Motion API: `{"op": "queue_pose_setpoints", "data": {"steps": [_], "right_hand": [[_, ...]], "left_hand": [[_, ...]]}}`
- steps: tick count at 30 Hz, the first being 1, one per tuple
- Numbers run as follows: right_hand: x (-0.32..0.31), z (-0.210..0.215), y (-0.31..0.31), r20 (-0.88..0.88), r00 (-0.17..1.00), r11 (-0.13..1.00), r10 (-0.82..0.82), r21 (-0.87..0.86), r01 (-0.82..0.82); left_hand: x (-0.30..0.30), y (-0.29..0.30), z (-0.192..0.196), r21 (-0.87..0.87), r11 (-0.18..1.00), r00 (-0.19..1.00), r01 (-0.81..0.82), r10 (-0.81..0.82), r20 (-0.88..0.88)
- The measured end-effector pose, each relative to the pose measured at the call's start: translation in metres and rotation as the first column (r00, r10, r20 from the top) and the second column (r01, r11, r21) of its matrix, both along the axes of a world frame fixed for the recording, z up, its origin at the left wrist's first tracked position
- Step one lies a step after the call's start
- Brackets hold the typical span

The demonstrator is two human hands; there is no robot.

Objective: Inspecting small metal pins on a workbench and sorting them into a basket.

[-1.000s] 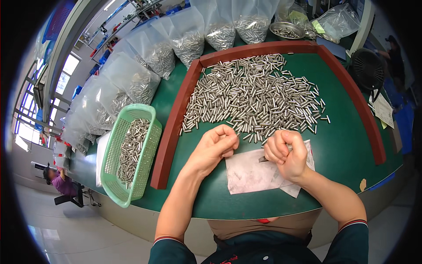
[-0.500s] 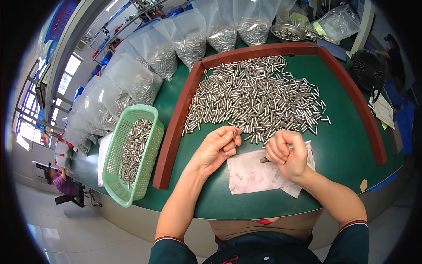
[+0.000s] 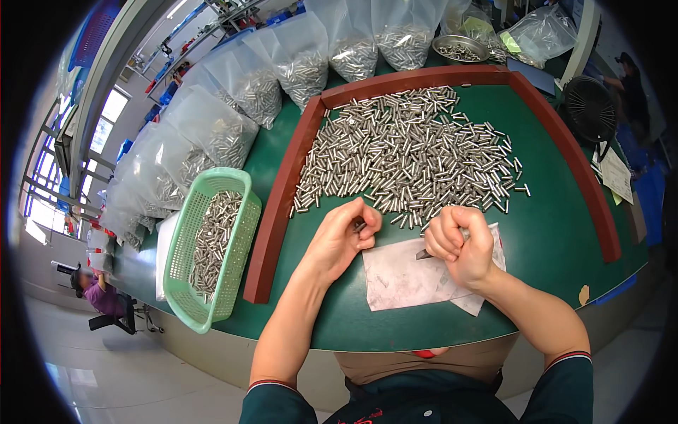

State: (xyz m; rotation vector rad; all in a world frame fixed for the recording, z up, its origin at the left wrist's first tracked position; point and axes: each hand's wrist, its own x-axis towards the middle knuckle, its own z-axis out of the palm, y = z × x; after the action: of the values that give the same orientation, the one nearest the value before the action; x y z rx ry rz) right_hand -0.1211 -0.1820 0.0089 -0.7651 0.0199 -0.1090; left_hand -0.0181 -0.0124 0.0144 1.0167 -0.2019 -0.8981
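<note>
Curled fingers of my left hand (image 3: 340,239) close around a small metal pin (image 3: 360,226), just in front of the pile. My right hand (image 3: 465,249) is in a fist over a stained whitish cloth (image 3: 395,283). From under that fist pokes the dark, flat end of a thin tool (image 3: 423,254); the rest of it is hidden in my grip, and its kind does not show. Beyond both hands spreads a heap of loose, shiny cylindrical metal pins (image 3: 406,155) on the green tabletop (image 3: 537,283).
A reddish-brown frame (image 3: 272,244) borders the heap on three sides. Left of it stands a light green basket (image 3: 240,265) partly filled with pins. Clear bags (image 3: 300,67) of pins, a metal bowl (image 3: 462,51) and a black fan (image 3: 590,109) line the table's far edges.
My left hand has turned slightly and its fingers have curled further over the pin, so less of the pin shows. My right hand has hardly moved.
</note>
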Motion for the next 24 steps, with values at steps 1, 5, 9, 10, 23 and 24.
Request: {"op": "queue_pose_setpoints", "data": {"steps": [1,5,9,10,23,24], "right_hand": [[0.0,0.0,0.0,-0.002,1.0,1.0,-0.003,0.0,0.003],[0.001,0.0,0.0,0.003,1.0,1.0,-0.002,0.002,0.002],[0.001,-0.001,-0.001,0.002,1.0,1.0,-0.001,0.005,0.001],[0.001,-0.001,0.0,0.003,1.0,1.0,-0.002,0.005,0.002],[0.0,0.001,-0.001,0.005,1.0,1.0,0.008,0.0,-0.008],[0.0,0.001,-0.001,0.003,1.0,1.0,0.007,-0.001,-0.007]], "left_hand": [[-0.001,-0.001,0.0,0.168,0.985,0.986,-0.032,0.004,0.168],[-0.011,-0.011,-0.005,0.492,0.802,0.597,-0.339,-0.221,0.771],[-0.016,-0.022,-0.01,0.463,0.749,0.27,-0.474,-0.378,0.886],[-0.015,-0.021,-0.011,0.463,0.749,0.269,-0.474,-0.378,0.886],[-0.001,-0.004,-0.009,-0.034,0.999,0.999,0.042,-0.043,-0.009],[-0.001,-0.005,-0.008,-0.024,0.999,0.999,0.046,-0.046,0.003]]}}
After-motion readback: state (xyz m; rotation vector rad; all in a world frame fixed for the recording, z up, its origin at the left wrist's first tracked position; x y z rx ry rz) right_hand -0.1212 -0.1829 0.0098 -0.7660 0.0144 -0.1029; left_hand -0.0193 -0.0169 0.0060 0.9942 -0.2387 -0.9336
